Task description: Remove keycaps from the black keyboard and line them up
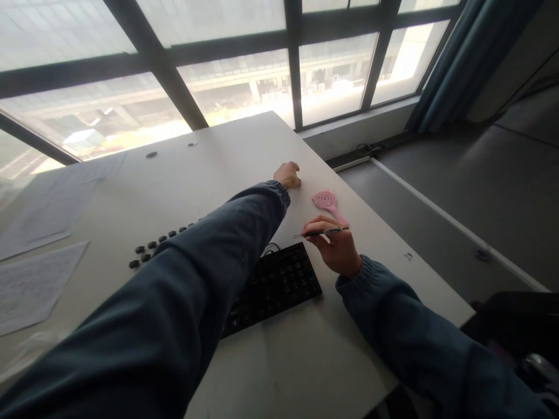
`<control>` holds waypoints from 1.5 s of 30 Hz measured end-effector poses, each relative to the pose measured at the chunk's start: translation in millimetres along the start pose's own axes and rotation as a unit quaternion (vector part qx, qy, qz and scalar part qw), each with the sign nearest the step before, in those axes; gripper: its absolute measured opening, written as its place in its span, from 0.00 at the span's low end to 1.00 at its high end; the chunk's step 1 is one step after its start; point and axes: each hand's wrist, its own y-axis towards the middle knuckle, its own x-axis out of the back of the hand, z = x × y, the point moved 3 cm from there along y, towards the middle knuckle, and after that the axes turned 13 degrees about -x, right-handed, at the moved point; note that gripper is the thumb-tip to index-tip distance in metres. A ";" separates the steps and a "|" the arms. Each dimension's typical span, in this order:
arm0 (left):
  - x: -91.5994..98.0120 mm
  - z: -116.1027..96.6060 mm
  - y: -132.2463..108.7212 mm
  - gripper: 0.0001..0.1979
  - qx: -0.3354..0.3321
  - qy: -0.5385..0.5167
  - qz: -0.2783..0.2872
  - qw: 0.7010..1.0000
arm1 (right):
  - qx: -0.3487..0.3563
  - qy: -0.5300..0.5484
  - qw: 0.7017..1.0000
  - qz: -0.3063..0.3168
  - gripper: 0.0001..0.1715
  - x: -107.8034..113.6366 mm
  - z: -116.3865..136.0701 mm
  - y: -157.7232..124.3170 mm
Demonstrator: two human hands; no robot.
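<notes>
Right hand (334, 250) grips slim tool (324, 232) beside black keyboard (292, 276)

The white desk (236, 157) has its right edge slanting from the upper middle of the frame to the lower right, leaving a narrow strip of desktop beyond the right hand and a broader stretch toward the windows (236, 81) at the top. A left sleeve (205, 250) cuts across the lower left and center, hiding part of the keyboard.

Slim tool lies between thumb and fingers, its tip pointing left, near the keyboard's upper right corner at the center of the frame. Farther up, the left hand (286, 174) bends toward the desktop, a small dark object (300, 183) at its fingertips; whether it is pinched cannot be told. A pink hairbrush (325, 201) rests between the hands, near the edge.

Dark along its shaft and silvery toward its right end, the tool narrows to thin prongs. Small dark pieces (152, 245) line up left of center; papers (37, 285) lie at far left.
</notes>
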 end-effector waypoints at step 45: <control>6.1 -28.7 -255.4 0.08 -0.265 -0.058 0.023 0.962 | -0.069 -0.124 0.971 0.192 0.09 -25.2 -23.8 -16.4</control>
